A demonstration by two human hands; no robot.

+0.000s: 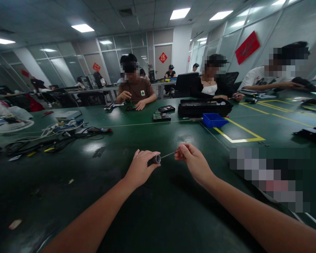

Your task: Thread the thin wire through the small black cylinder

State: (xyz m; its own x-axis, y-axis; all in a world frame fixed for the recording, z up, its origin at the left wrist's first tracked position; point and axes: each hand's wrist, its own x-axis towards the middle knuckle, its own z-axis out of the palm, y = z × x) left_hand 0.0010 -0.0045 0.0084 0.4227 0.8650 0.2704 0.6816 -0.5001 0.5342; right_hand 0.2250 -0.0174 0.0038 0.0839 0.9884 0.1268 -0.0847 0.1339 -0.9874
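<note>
My left hand (140,168) is closed round a small dark spool (156,159) whose round end faces right. A thin silvery wire (168,154) runs from the spool up to my right hand (193,161), which pinches the wire's end between thumb and forefinger. Both hands hover a little above the dark green table (158,211), a short gap between them.
A tangle of cables (55,135) lies at the left. A blue bin (214,120), a black tray (204,107) and circuit boards (162,116) sit further back. Yellow tape lines (239,135) mark the table at right. Other people sit working along the far side.
</note>
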